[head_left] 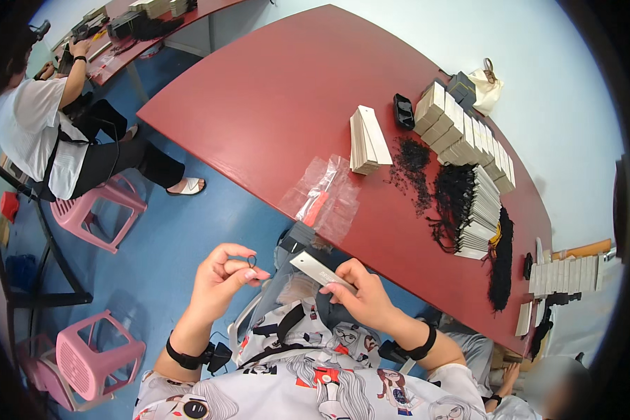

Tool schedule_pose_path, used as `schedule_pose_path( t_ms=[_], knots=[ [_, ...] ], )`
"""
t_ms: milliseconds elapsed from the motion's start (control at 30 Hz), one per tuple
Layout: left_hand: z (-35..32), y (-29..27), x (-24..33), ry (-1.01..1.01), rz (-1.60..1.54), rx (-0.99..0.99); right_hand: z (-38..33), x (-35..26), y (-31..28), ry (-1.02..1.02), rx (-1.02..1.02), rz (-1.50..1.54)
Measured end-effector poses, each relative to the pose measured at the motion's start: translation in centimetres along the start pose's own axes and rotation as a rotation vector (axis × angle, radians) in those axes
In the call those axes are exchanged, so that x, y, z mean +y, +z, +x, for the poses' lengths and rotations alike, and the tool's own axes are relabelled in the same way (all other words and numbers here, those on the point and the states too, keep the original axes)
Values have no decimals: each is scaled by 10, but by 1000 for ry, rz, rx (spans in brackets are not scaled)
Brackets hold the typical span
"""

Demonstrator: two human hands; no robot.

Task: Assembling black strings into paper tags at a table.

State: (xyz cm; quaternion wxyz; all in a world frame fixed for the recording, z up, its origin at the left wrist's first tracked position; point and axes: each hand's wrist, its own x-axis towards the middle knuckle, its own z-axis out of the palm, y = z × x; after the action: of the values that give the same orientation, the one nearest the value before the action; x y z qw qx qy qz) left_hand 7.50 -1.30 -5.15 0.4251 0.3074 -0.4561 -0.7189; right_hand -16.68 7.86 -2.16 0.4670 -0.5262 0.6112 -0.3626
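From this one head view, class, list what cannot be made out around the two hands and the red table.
- Small black loop pinched by the left hand: too small to tell its ends.
- Grey tag in the right hand: fingers cover its near end.
- Card stacks at the table's right end: cut by the dark rim.

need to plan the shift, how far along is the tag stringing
Done: hard to tell; strung-looking tags lie by the black strings. In hand: left hand pinches a small black loop, right hand holds one grey tag. Left: a card stack and rows of bundles on the red table.
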Motion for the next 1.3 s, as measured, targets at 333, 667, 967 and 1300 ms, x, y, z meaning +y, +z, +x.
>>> schedule_pose_path(
  t_ms=[333,667,967,1300],
  knots=[
    [4,10,-17,-49,18,-149,18,21,19,-188,189,-346],
    [31,28,-29,-45,219,-83,19,27,23,-179,187,-345],
    [42,18,-52,11,60,-48,24,39,26,-250,193,-345],
    [34,27,-58,62,126,74,30,44,32,-333,236,-432]
  ],
)
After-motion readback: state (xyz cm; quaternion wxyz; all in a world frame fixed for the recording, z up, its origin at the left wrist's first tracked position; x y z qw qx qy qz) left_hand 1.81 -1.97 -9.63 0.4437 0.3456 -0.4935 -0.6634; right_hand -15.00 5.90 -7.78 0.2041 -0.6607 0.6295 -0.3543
